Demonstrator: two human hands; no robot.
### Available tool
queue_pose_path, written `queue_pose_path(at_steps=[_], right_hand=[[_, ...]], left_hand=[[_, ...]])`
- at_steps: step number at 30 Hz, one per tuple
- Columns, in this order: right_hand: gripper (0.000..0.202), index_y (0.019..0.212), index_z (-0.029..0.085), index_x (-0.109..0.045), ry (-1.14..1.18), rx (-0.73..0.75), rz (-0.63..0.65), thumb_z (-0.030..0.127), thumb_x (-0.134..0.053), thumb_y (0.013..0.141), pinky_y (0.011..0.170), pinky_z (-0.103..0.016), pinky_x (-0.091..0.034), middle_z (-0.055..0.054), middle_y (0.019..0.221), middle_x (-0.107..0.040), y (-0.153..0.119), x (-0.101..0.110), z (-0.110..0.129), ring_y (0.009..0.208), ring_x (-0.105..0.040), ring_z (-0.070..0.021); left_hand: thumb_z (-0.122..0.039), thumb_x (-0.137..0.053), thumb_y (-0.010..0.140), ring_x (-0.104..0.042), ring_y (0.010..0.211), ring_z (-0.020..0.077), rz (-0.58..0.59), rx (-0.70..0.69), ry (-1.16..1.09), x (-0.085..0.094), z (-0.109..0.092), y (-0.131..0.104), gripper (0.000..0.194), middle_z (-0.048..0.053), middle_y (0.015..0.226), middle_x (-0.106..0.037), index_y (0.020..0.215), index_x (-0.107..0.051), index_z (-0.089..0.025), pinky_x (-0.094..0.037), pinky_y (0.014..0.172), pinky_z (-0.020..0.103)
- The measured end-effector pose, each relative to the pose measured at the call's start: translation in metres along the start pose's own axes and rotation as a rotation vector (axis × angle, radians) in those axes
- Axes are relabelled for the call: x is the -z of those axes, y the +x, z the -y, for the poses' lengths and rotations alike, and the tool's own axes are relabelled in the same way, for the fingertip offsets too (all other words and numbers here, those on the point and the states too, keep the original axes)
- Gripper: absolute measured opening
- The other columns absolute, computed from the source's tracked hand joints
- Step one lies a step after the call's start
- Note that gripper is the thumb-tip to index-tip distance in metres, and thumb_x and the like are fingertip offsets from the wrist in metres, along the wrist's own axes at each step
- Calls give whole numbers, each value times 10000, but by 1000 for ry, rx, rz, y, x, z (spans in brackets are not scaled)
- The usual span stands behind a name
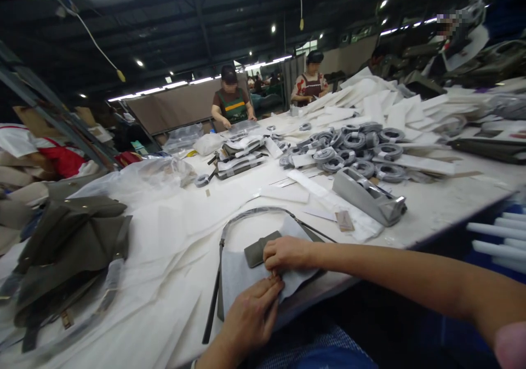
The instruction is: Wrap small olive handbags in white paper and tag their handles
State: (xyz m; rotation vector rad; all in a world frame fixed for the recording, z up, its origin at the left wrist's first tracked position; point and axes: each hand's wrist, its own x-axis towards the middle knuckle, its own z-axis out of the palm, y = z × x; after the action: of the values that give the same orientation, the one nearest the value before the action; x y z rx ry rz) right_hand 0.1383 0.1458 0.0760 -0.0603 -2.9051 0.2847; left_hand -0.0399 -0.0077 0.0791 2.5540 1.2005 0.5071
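An olive-grey handbag (221,298) lies at the table's near edge, its dark strap (212,298) looping around it. A pale wrapping sheet (238,276) covers much of the bag. On that sheet rests an olive flap or small pouch (255,253). My right hand (290,253) is closed with curled fingers at the right end of this olive piece. Just below, my left hand (255,310) is closed too, its fingertips pinched together and meeting those of my right hand. Whatever is between the fingers is hidden.
Left lies another olive bag (78,243) beside crumpled clear plastic (143,180). Coiled wrapped straps (353,142), white sheets (370,98) and a grey tape dispenser (365,194) cover the right. Two people stand across the white table (164,259); white rolls (499,235) sit at far right.
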Motion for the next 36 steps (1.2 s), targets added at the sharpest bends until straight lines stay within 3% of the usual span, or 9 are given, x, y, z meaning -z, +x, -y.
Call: queue_pose_path(at_steps=[10, 14, 17, 20, 23, 25, 30, 33, 36], right_hand=[[85, 929, 160, -677, -93, -159, 74, 225, -624, 922, 691, -299, -398, -70, 892, -686, -1, -11, 14, 859, -560, -205], [112, 924, 210, -709, -38, -276, 116, 311, -674, 892, 696, -255, -425, -25, 890, -719, 1, 7, 15, 849, -609, -171], [220, 995, 265, -719, -36, -472, 101, 401, -548, 970, 735, -225, -448, 6, 943, -736, -14, 38, -4, 874, -648, -145], [340, 1179, 189, -654, -158, -803, 35, 295, -363, 1040, 895, -301, -444, -105, 1157, -696, -48, 64, -32, 1077, -624, -205], [250, 1128, 124, -667, -247, -1075, 102, 265, -553, 956, 873, -376, -474, -192, 1113, -690, -84, 68, -52, 1074, -630, -285], [217, 1054, 112, -682, -272, -1164, 178, 260, -648, 899, 821, -391, -505, -175, 1057, -700, -102, 61, -56, 997, -656, -281], [158, 1037, 158, -685, -325, -1174, 215, 218, -571, 946, 822, -393, -524, -79, 1044, -705, -115, 46, -52, 944, -673, -224], [271, 1090, 153, -687, -387, -1190, 133, 105, -458, 953, 811, -395, -514, -142, 1070, -702, -110, 51, -58, 988, -673, -271], [345, 1278, 135, -591, -438, -1152, 38, 131, -425, 976, 929, -417, -480, -194, 1320, -596, -98, 56, -73, 1190, -582, -293]], left_hand=[[-137, -502, 909, -535, 1311, 188, 15, 27, 6, -1, 1, 0, 494, 70, 1406, -581, 1398, -495, -207, -445, 1114, 329], [-131, -504, 903, -530, 1317, 184, 6, 21, 32, -1, -1, -3, 497, 68, 1417, -571, 1393, -500, -211, -443, 1115, 327], [-140, -518, 895, -552, 1295, 187, -11, 17, 39, -1, -1, -3, 502, 65, 1400, -588, 1391, -503, -221, -454, 1104, 334], [-151, -517, 900, -563, 1284, 198, -40, 9, 41, -2, 0, -3, 489, 76, 1379, -606, 1385, -513, -209, -465, 1094, 352], [-149, -515, 895, -566, 1281, 201, -72, 12, 19, -3, 1, -3, 475, 78, 1368, -615, 1368, -530, -200, -469, 1090, 360], [-148, -519, 892, -563, 1284, 198, -83, 21, 9, -5, 1, -3, 477, 76, 1369, -614, 1367, -532, -200, -463, 1097, 359], [-144, -521, 892, -551, 1297, 200, -76, 35, 22, -7, -1, -5, 487, 71, 1383, -603, 1375, -525, -210, -456, 1104, 363], [-145, -528, 888, -564, 1283, 199, -88, 33, 30, -7, -1, -5, 486, 68, 1375, -610, 1369, -530, -211, -461, 1097, 355], [-146, -534, 882, -572, 1274, 196, -94, 34, 38, -7, -1, -5, 495, 63, 1373, -612, 1373, -526, -214, -464, 1094, 345]])
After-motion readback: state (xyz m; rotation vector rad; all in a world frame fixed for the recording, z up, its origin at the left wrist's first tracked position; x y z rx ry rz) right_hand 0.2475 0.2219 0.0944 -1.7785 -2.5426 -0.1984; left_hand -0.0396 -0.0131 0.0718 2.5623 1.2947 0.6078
